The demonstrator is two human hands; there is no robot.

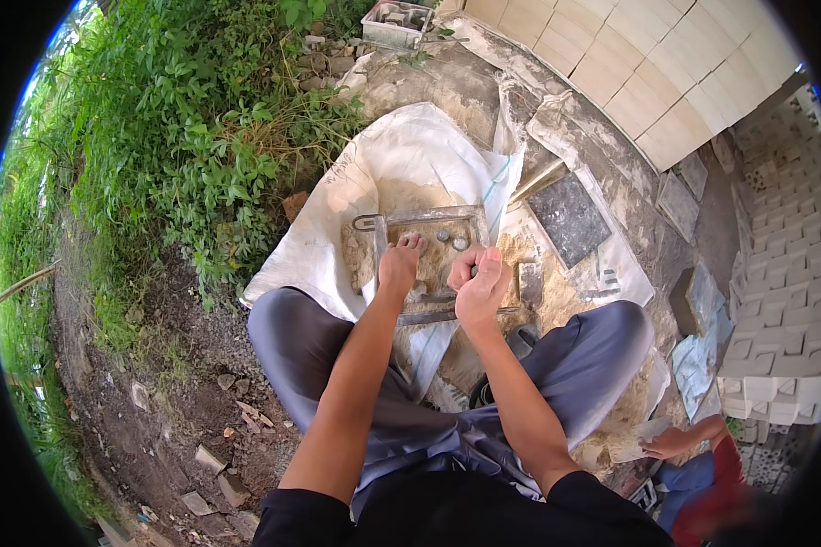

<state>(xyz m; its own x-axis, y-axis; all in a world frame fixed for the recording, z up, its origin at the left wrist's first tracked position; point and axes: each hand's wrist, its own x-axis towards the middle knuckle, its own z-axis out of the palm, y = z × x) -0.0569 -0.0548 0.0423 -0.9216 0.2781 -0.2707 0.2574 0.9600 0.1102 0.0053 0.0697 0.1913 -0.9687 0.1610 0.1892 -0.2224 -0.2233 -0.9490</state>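
Observation:
A rectangular frame of dark, sand-dusted bars (433,215) lies between my knees, over pale sand (410,194) on a white woven sack (406,137). My left hand (400,264) reaches inside the frame near its left bar, fingers apart and resting on the sandy surface. My right hand (480,278) is closed in a fist by the frame's right side, thumb on top. Whatever it grips is hidden. Two small round grey pieces, a darker one (443,235) and a lighter one (461,243), sit inside the frame close to the right hand.
A dark square slab (570,219) lies on the sack to the right, with a small block (530,281) nearer. Stacked pale tiles (629,73) and blocks (780,310) stand right. A co-worker's hand (670,443) shows lower right. Plants (201,137) and rubble (219,465) lie left.

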